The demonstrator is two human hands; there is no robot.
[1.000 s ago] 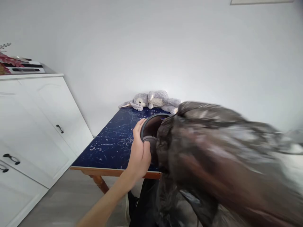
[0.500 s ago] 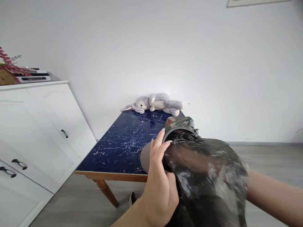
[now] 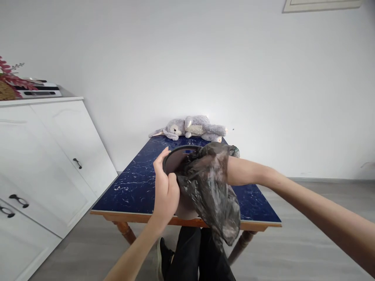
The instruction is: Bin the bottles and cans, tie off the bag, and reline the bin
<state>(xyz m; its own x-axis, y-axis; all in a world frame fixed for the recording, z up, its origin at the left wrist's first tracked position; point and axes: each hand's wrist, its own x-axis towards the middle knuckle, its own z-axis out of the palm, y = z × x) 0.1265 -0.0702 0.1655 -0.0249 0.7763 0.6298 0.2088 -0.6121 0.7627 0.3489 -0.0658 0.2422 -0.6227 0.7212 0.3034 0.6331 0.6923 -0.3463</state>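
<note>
My left hand [image 3: 166,181] is closed on the dark rim of a grey trash bin [image 3: 184,208], thumb at the front and fingers around the left side. The bin is tilted, so its mouth faces up toward me. A thin black garbage bag [image 3: 218,199] spills out over the bin's right side and hangs past the table edge. My right hand [image 3: 210,160] is inside the bag at the bin's mouth, faintly visible through the film. Its fingers are hidden by the crumpled plastic.
A blue marble-patterned table [image 3: 131,187] with wooden legs stands before me. A plush rabbit [image 3: 187,128] lies along its back edge by the wall. Behind the black bag, part of another bag [image 3: 235,151] shows. White cabinets [image 3: 58,156] stand at left.
The bin and both hands have moved left, farther over the table. My right forearm has come out of the bag to about the wrist, and the bag has sagged downward.
</note>
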